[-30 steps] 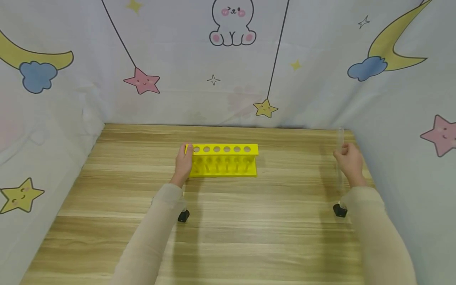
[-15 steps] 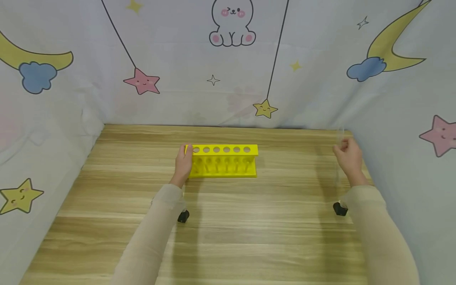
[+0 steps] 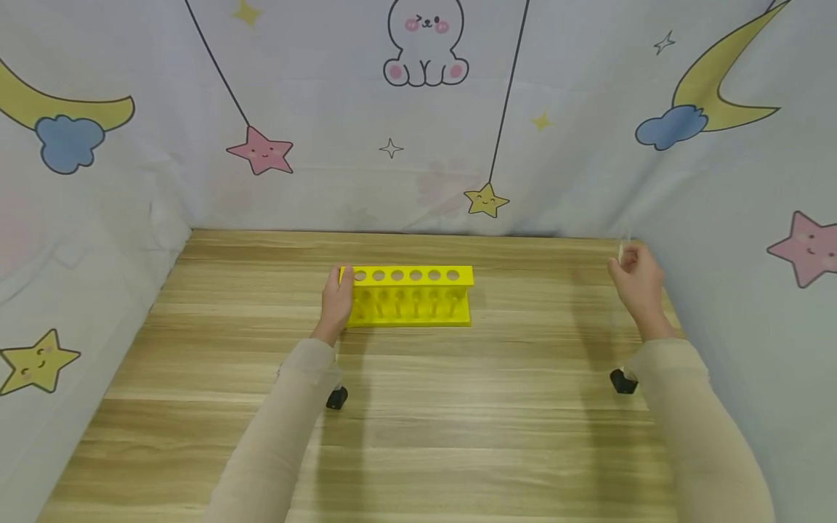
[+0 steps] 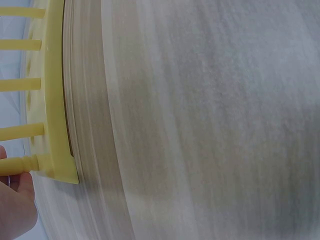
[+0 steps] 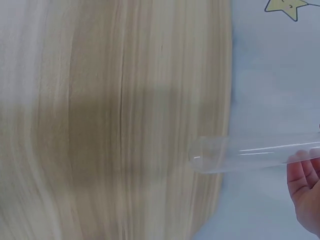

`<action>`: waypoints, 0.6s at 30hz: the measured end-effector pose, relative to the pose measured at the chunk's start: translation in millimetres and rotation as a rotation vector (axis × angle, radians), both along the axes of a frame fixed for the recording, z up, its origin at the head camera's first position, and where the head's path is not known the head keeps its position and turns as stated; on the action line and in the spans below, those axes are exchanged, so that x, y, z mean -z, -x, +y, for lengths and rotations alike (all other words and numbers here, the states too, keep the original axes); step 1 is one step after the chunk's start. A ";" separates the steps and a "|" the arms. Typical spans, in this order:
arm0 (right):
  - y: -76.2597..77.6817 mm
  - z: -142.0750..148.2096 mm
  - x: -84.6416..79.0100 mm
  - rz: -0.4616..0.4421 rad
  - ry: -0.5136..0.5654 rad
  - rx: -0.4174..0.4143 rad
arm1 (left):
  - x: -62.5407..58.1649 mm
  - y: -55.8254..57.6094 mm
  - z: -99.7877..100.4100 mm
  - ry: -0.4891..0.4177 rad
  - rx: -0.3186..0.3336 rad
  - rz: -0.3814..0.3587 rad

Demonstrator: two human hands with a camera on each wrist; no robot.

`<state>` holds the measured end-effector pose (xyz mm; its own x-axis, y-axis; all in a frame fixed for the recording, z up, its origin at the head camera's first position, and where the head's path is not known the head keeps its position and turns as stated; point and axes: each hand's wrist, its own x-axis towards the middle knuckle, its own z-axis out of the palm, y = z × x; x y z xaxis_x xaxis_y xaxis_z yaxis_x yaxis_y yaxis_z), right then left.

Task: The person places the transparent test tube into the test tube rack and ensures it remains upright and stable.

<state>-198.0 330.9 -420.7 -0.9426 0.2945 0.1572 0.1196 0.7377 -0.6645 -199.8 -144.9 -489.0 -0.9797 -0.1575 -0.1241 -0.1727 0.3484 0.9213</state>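
A yellow test tube rack (image 3: pixel 407 284) stands on the wooden table, a row of holes along its top plate and pegs on its base. My left hand (image 3: pixel 336 303) grips the rack's left end, thumb over the top plate. In the left wrist view, the fingers curl behind the end post of the rack (image 4: pixel 56 100). Far to the right, my right hand (image 3: pixel 641 287) pinches a clear test tube. The right wrist view shows the tube (image 5: pixel 250 154) with its rounded bottom above the table and its upper part at the fingers; its top end is out of frame.
The wooden table (image 3: pixel 471 414) ends at a white printed cloth (image 3: pixel 340 196) at the back and on both sides. The right hand is close to the right-hand cloth. A small black block (image 3: pixel 623 381) shows under the right wrist, another black block (image 3: pixel 336 397) under the left.
My right hand has moved slightly up and away in the head view, carrying the test tube with it. The left hand and the rack stay where they were.
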 end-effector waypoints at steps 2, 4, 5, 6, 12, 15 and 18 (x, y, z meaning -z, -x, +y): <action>0.7 -2.2 -1.7 0.014 0.007 0.001 | -0.1 -0.3 -0.2 -0.002 0.001 0.000; 1.4 -4.4 -3.0 0.026 0.010 0.004 | -0.2 -0.5 -0.2 -0.004 -0.002 0.001; 1.6 -5.3 -3.4 0.030 0.013 0.004 | -0.2 -0.6 -0.3 -0.005 -0.001 0.001; 1.8 -6.1 -3.7 0.036 0.018 0.005 | -0.3 -0.6 -0.2 -0.006 -0.002 0.003; 1.4 -9.1 -4.6 0.061 0.024 0.021 | 0.0 0.2 0.1 -0.009 -0.006 0.008; 0.7 -9.6 -5.5 0.057 0.024 0.021 | 0.6 0.8 -0.4 -0.013 -0.001 0.006; 0.4 -10.4 -6.9 0.042 0.024 0.017 | 1.1 0.8 -0.6 -0.019 -0.001 0.004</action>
